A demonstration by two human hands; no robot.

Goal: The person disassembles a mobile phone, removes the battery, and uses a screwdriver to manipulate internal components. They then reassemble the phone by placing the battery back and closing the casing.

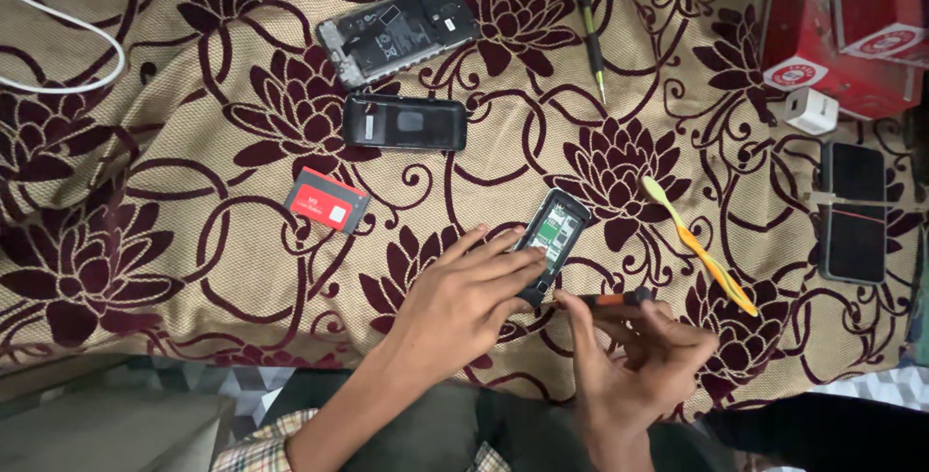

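Observation:
My left hand [464, 298] rests on a small opened phone [554, 235] whose green circuit board shows, fingers pressing its lower end against the patterned cloth. My right hand [639, 356] grips a small orange-and-black screwdriver [610, 300], its tip pointing left at the phone's bottom edge. A black phone back cover [404, 122] and a red battery [327, 199] lie just up and left of my left hand.
A larger opened phone [399, 30] lies at the top, a thin green screwdriver [591, 41] to its right. Yellow-orange tweezers [699, 255], a white charger [811, 110], red boxes [842, 27], a black phone [855, 211] and a white cable [58, 46] surround the cloth [145, 191].

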